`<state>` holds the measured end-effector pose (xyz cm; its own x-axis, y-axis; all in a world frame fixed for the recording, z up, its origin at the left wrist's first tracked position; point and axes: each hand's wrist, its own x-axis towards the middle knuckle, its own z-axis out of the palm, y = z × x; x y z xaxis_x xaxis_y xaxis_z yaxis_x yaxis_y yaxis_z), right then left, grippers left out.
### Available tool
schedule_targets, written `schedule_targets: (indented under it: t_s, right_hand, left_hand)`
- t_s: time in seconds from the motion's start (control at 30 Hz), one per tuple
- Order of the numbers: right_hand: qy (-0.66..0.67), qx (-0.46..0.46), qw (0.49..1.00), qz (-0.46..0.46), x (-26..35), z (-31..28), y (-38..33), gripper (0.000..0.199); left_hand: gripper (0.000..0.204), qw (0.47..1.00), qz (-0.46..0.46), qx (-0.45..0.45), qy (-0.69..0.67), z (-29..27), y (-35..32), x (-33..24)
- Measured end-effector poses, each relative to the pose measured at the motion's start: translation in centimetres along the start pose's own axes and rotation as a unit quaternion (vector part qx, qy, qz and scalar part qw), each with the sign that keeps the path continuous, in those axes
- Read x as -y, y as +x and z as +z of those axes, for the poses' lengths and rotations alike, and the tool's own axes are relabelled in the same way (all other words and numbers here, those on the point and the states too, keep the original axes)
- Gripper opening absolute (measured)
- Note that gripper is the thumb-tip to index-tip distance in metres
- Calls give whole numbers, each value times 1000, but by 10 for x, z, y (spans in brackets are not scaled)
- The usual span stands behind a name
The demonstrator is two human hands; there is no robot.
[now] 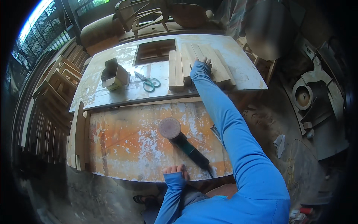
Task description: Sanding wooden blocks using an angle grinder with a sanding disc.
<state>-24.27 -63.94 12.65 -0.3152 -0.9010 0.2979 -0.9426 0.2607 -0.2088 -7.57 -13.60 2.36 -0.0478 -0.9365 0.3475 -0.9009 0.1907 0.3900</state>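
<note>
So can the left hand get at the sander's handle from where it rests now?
Probably yes: the left hand rests on the near table edge, right beside the sander handle's end, with nothing between them.

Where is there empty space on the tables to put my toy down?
Near bench: bare between the upright boards and the sander. Far table: bare right of the planks. Crowded between the cardboard box, scissors and planks.
</note>
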Motion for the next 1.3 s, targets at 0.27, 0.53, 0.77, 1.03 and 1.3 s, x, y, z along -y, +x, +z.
schedule_targets:
  t_s: [0.27,0.53,0.77,1.03,1.3]
  right_hand:
    - [73,-98,973,197,-63,14,73,56]
    - [-143,-17,989,-45,-12,-8,8,30]
    - [557,-38,829,15,-122,-34,81,48]
    - [321,-191,921,-108,-262,-69,45,34]
    - [587,-160,780,-145,-279,56,66,36]
  left_hand:
    - [28,997,56,-22,-52,13,14,-12]
    - [31,1000,16,1,-12,1,2,-5]
    - [31,999,26,5,-44,4,7,-11]
    - [30,998,16,5,-53,3,8,-8]
    - [31,999,6,27,-36,-1,9,-11]
